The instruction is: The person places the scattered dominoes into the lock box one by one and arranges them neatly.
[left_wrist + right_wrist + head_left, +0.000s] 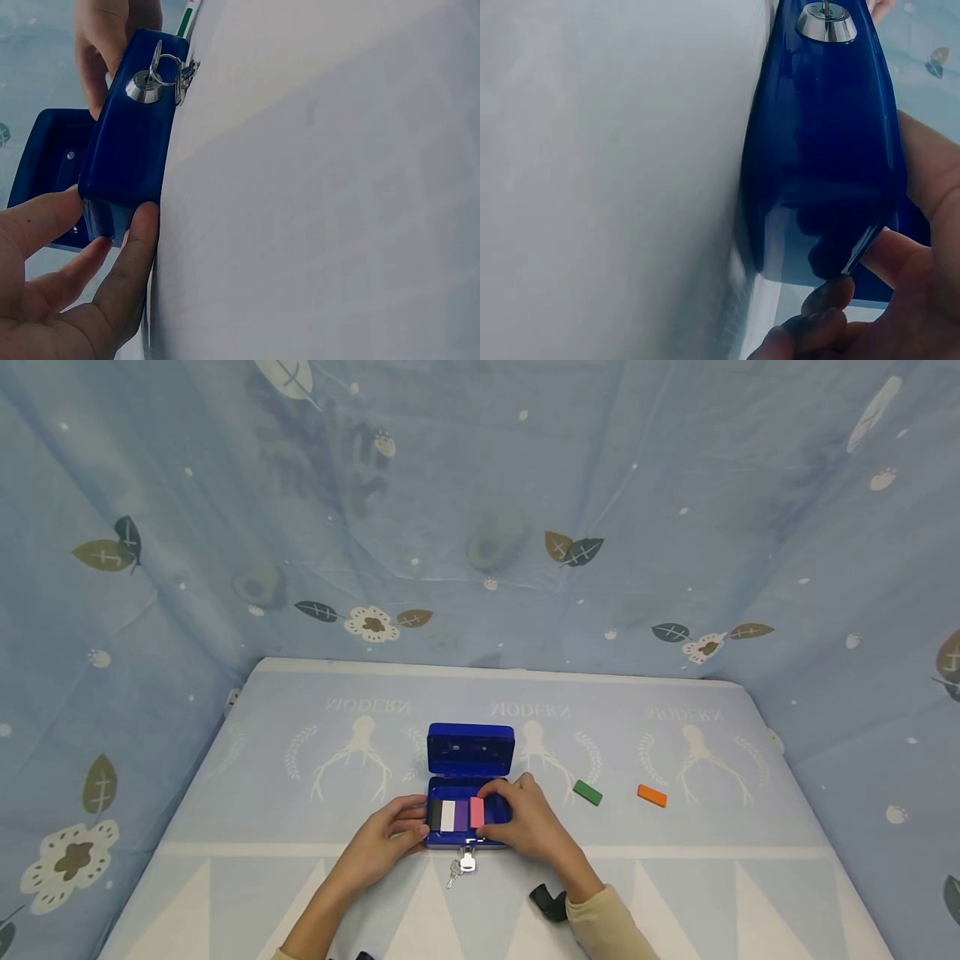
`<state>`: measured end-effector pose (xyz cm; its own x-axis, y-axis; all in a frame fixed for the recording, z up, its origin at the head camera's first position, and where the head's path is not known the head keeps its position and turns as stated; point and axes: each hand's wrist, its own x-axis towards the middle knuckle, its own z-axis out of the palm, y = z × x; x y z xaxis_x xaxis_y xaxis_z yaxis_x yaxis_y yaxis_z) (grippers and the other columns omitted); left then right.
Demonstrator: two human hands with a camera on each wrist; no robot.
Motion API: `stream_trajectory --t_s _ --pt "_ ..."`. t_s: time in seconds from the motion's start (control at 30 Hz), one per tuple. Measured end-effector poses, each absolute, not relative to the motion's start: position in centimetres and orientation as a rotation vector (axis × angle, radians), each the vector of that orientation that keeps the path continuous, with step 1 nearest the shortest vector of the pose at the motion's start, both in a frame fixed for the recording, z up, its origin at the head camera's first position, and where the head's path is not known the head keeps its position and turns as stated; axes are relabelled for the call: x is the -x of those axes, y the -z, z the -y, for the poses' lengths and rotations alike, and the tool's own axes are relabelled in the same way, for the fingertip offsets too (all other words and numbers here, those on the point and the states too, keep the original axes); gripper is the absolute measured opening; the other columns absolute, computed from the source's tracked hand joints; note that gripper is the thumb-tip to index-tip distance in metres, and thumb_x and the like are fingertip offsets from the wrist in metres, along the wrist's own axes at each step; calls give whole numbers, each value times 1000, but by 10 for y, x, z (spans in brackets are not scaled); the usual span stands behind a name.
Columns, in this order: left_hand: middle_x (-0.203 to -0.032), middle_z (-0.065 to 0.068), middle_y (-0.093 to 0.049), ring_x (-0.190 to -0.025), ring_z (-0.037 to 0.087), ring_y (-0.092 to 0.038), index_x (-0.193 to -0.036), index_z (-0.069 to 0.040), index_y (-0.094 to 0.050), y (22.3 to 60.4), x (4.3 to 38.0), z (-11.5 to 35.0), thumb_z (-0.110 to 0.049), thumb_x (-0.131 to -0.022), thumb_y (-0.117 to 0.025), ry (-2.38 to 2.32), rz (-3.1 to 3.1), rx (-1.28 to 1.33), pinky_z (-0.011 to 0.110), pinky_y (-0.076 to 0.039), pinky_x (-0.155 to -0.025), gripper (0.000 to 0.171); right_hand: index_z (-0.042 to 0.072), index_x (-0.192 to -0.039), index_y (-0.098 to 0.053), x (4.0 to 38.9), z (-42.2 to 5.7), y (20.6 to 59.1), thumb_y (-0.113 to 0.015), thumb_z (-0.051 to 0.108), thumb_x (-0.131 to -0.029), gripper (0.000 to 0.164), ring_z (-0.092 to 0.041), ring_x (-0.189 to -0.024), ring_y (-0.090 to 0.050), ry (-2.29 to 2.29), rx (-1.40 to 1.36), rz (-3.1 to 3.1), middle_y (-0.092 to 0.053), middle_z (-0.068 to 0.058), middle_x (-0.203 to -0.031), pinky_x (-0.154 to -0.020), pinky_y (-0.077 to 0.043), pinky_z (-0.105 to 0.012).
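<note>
A blue metal cash box (495,839) stands on the table with its lid (471,752) tipped back. In its left part a black block (436,816), a white block (447,816) and a purple block (461,816) lie side by side. My right hand (528,818) reaches in over the right side and pinches a pink block (477,812) between thumb and index finger, just right of the purple one. Against the box's left end rest the fairly straight fingers and thumb of my left hand (386,843). Keys (182,75) hang at the lock (144,86) on the front wall.
To the right of the box lie a green block (587,792) and, farther right, an orange block (652,796). A black object (548,903), its kind unclear, is beside my right wrist. The patterned tabletop (262,810) ends at a hanging blue curtain (480,527) behind.
</note>
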<state>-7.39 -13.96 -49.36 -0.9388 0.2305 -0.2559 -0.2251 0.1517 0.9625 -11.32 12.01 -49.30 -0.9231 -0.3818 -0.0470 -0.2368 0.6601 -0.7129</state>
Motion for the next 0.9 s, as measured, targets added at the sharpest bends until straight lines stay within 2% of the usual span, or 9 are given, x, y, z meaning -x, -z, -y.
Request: stream_trajectory --t_s 0.47,0.9 --pt "-125 19 -60 -114 32 -61 -139 1 -52 497 75 140 -11 -95 -70 -1804 -2133 3 29 -60 -83 48 22 -107 -70 114 -113 493 -92 28 -71 44 -19 -80 -37 893 507 -2775 -38 -1 -87 -63 -34 -28" --pt "-125 20 -60 -113 32 -62 -138 2 -52 495 75 139 -11 -96 -69 -1803 -2154 -24 29 -60 -83 48 23 -108 -69 114 -112 492 -93 32 -70 46 -18 -79 -36 870 518 -2791 -38 -1 -88 -63 -33 -29"
